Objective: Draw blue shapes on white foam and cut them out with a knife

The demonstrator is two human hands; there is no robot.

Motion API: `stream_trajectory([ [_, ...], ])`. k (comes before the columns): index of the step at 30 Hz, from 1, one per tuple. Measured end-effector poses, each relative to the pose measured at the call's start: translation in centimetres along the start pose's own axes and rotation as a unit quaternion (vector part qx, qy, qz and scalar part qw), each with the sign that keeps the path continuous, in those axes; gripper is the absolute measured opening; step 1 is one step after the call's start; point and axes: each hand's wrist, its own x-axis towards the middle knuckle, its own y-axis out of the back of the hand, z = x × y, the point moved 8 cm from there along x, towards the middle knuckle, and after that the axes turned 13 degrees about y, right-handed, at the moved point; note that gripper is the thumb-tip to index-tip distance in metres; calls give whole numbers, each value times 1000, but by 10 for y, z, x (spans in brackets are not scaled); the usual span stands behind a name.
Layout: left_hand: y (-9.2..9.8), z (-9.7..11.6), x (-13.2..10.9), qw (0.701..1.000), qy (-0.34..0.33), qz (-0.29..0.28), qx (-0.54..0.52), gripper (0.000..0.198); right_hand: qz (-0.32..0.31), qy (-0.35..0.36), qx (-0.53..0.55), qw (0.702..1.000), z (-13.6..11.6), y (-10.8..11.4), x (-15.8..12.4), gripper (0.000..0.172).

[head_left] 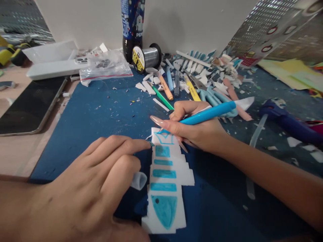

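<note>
A white paper cutout (166, 181) with teal-coloured blocks and a fish-head shape lies on the blue cutting mat (96, 121). My left hand (101, 181) rests on the mat with its fingers curled and the index fingertip pressing the cutout's upper left edge. My right hand (194, 129) is closed on a light blue marker (207, 114), whose tip touches the outlined shape at the top of the cutout. A small curled paper scrap (138, 180) lies beside my left hand.
Pens, markers, scissors (214, 97) and paper scraps are piled at the back of the mat. A wire spool (146, 57) and a dark bottle (132, 23) stand by the wall. A tablet (30, 106) lies left; a blue glue gun (285, 119) lies right.
</note>
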Motion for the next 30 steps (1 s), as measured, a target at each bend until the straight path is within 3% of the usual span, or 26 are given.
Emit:
stream_trajectory([
  [19,-2,-2,1,1000,3,-19,-11,50,-14,5,-14,1000,1,-2,6,45],
  [30,-2,0,2,1000,-4,6,3,49,-13,13,-40,999,0,0,5,48],
])
